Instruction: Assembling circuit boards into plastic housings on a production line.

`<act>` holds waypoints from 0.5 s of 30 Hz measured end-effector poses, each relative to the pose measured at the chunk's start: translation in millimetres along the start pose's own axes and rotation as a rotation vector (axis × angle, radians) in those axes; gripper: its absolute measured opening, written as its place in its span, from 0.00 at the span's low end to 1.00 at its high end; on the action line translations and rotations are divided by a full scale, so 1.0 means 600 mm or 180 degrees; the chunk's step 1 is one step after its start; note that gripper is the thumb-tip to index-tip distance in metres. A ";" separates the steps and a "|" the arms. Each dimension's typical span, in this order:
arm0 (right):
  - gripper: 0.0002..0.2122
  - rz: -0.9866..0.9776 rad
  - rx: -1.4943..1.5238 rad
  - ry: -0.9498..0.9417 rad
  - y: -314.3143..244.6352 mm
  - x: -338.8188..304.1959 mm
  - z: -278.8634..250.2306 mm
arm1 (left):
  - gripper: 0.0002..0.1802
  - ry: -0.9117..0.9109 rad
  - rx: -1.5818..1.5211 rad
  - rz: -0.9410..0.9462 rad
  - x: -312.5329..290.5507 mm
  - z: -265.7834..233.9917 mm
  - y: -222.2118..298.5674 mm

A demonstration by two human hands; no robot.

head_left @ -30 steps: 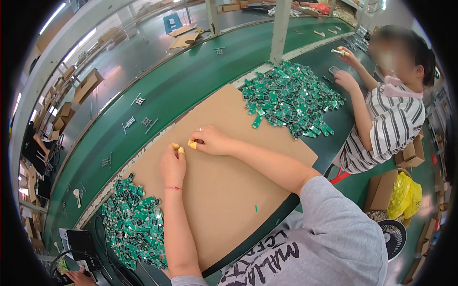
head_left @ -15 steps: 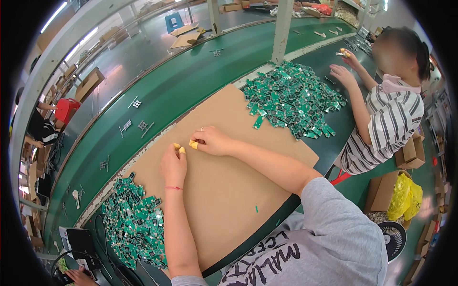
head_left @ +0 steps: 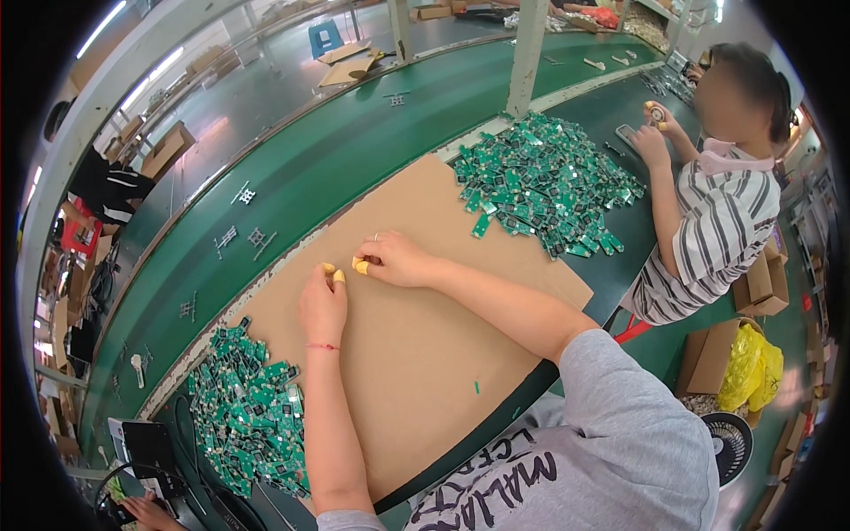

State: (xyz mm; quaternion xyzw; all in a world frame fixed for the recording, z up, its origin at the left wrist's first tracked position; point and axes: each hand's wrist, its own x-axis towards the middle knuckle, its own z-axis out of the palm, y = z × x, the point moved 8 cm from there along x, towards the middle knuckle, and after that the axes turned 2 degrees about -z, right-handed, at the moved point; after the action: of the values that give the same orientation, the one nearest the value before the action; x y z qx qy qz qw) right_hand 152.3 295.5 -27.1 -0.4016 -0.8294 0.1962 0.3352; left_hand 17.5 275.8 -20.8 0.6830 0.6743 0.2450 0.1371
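My left hand (head_left: 322,303) and my right hand (head_left: 396,259) face each other, a small gap apart, above a brown cardboard sheet (head_left: 425,354). Yellow finger cots cover some fingertips on both. The fingers of each are curled together in a pinch; whatever may lie between them is hidden or too small to make out. Beside my left forearm is a heap of small green circuit boards (head_left: 243,411). Past my right hand, at the sheet's far right corner, rises a larger pile of similar boards (head_left: 540,186).
A green conveyor belt (head_left: 319,168) with scattered metal parts (head_left: 257,239) runs beyond the sheet. A metal post (head_left: 526,62) stands at its near edge. At right sits a co-worker (head_left: 726,195) holding a small round part. A black device (head_left: 149,451) with cables is at lower left.
The metal parts on the belt have shifted slightly left. The co-worker's hands have come closer together. At far left, another person has moved. My hands have barely moved.
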 end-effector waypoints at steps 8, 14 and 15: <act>0.05 -0.0008 -0.0024 0.0023 -0.001 -0.001 0.000 | 0.09 0.0017 0.0002 0.0021 0.001 0.001 -0.002; 0.05 -0.0044 -0.0014 0.0039 -0.002 -0.001 -0.002 | 0.09 0.0048 -0.0008 0.0026 0.002 0.002 0.000; 0.05 -0.0035 -0.0014 0.0041 -0.002 -0.001 -0.002 | 0.09 0.0046 -0.0005 0.0029 0.002 0.001 0.001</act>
State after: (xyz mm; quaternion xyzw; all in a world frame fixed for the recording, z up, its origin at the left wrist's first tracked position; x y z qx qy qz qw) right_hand 152.8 294.3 -26.1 -0.3990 -0.8298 0.1899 0.3408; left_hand 18.1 277.2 -20.6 0.6841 0.6720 0.2512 0.1316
